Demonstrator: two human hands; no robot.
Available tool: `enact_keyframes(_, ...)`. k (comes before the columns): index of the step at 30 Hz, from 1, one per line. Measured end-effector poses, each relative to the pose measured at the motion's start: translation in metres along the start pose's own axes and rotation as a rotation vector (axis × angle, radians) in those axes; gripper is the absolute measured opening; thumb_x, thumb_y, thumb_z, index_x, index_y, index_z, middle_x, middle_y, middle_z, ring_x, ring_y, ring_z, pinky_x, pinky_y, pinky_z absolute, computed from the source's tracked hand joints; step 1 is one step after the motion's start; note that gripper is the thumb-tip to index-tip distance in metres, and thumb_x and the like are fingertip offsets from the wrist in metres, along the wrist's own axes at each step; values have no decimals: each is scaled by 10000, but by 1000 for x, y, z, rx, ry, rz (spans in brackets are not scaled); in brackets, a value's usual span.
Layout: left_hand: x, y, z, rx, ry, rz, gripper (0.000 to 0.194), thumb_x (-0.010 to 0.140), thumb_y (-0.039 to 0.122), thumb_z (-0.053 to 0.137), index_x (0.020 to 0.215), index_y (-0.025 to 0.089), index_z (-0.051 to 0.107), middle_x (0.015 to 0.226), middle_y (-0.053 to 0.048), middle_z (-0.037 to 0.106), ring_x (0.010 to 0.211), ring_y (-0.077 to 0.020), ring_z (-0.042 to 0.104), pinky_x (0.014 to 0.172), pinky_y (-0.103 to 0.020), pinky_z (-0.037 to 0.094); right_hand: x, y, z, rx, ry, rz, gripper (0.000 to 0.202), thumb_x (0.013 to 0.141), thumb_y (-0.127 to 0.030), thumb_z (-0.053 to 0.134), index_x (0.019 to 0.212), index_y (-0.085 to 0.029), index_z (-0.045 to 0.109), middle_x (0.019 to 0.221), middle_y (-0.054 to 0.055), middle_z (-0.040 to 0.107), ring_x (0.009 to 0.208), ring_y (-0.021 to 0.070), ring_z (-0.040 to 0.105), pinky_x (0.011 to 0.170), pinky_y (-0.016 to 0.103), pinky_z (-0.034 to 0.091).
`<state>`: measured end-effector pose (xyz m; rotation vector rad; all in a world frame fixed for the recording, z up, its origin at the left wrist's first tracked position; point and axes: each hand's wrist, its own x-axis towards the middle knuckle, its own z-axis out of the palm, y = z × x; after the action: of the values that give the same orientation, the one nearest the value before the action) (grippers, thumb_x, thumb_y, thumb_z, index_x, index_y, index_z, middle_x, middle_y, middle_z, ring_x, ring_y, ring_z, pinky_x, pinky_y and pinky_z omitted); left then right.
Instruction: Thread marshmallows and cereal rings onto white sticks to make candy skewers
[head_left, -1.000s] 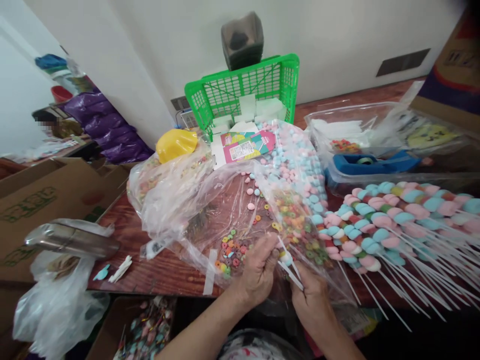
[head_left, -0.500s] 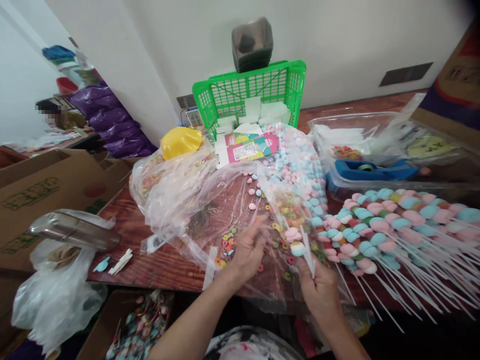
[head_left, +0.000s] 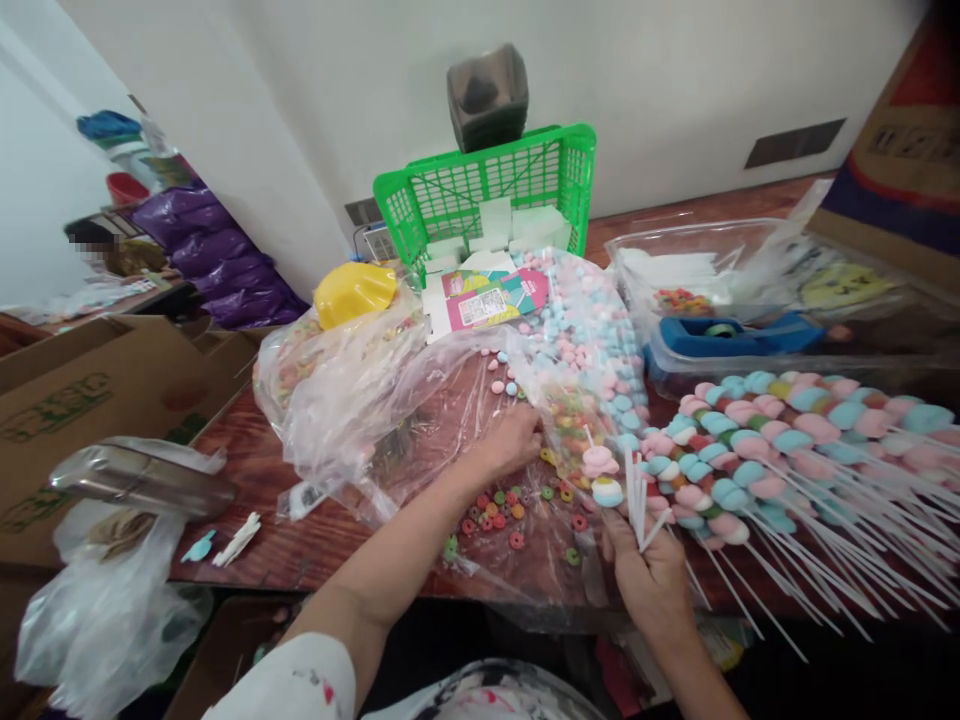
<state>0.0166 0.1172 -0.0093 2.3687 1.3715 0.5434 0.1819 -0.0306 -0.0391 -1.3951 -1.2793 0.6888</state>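
My right hand point(head_left: 651, 560) is closed around several white sticks point(head_left: 637, 495) near the table's front edge. A stick carrying a pink candy point(head_left: 600, 460) and a blue-and-white candy point(head_left: 607, 492) stands up from the same hand. My left hand point(head_left: 517, 440) reaches forward over clear plastic, its fingers curled beside a bag of ring candies point(head_left: 574, 415); whatever they pinch is hidden. Loose ring candies point(head_left: 499, 512) in red, green and orange lie on the plastic below my left wrist. Farther back, a clear bag of pink and blue candies point(head_left: 600, 340) spreads open.
Finished-looking candy skewers point(head_left: 780, 440) are piled on the right, sticks toward me. Behind them stands a clear bin with a blue tape dispenser point(head_left: 739, 335). A green basket point(head_left: 487, 180) is at the back. On the left lie a steel flask point(head_left: 142, 480) and crumpled plastic bags point(head_left: 352, 400).
My left hand has moved forward from above the loose rings to the bag's edge, uncovering the rings. The sticks in my right hand have fanned apart, and the view has shifted slightly.
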Motion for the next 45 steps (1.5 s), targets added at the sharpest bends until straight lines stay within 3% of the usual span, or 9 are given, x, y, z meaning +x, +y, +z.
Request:
enact_keyframes(6, -13, 6, -1, -27, 30, 14, 204, 689, 74, 520, 772, 149, 690, 806, -85, 667, 817, -210, 587, 799, -332, 451, 0, -2, -1, -140, -56, -175, 229, 855, -273, 460, 734, -183, 632, 528, -13, 561, 488, 142, 526, 490, 226, 427)
enact_keyframes(8, -19, 5, -5, -145, 124, -37, 219, 703, 89, 542, 835, 156, 703, 815, -64, 677, 781, -184, 590, 767, -316, 469, 0, -1, -1, -199, -81, -258, 233, 832, -211, 431, 842, -177, 661, 576, 1, 613, 526, 158, 566, 529, 239, 452)
enact_keyframes(11, -34, 4, -13, -622, 254, -254, 223, 706, 158, 623, 909, 158, 715, 756, -29, 672, 642, -129, 578, 634, -270, 497, -1, 2, 1, -252, -113, -306, 281, 805, -153, 399, 903, -173, 661, 620, 15, 649, 552, 166, 598, 546, 245, 466)
enact_keyframes(14, -53, 7, -23, -1141, 267, -443, 280, 623, 181, 738, 899, 137, 724, 702, -8, 656, 591, -102, 590, 599, -254, 533, -5, 7, 5, -306, -157, -327, 303, 784, -107, 382, 908, -175, 650, 670, 30, 665, 594, 168, 618, 569, 247, 469)
enact_keyframes(18, -74, 18, -29, -1456, 359, -532, 349, 509, 144, 833, 839, 130, 719, 729, -15, 684, 646, -110, 642, 638, -251, 569, -9, 10, 10, -430, -220, -410, 280, 714, -59, 378, 799, -185, 613, 613, 16, 605, 565, 165, 585, 543, 246, 422)
enact_keyframes(26, -93, 36, -27, -1423, 399, -430, 267, 561, 185, 829, 805, 155, 726, 693, -10, 700, 603, -131, 666, 620, -261, 560, -9, 12, 9, -550, -234, -431, 273, 685, -39, 366, 765, -188, 580, 588, 17, 594, 565, 174, 590, 539, 247, 386)
enact_keyframes(32, -99, 36, -23, -1116, 393, -305, 163, 634, 140, 784, 792, 167, 751, 784, -31, 731, 740, -135, 668, 736, -259, 547, -9, 9, 7, -553, -276, -424, 295, 673, -17, 371, 747, -183, 603, 603, 27, 606, 600, 180, 601, 559, 249, 400)
enact_keyframes(38, -94, 39, -19, -1417, 553, -416, 315, 615, 188, 802, 917, 207, 714, 805, 0, 725, 645, -138, 682, 619, -280, 567, -8, 8, 6, -278, -191, -398, 289, 837, -103, 384, 896, -189, 653, 679, 30, 649, 668, 169, 630, 621, 249, 465)
enact_keyframes(45, -99, 42, -9, -1214, 584, -388, 238, 668, 172, 774, 903, 187, 739, 877, -38, 747, 802, -142, 686, 758, -255, 552, -9, 6, 8, -409, -235, -431, 323, 725, -46, 359, 846, -171, 631, 618, 26, 630, 598, 172, 607, 556, 249, 432)
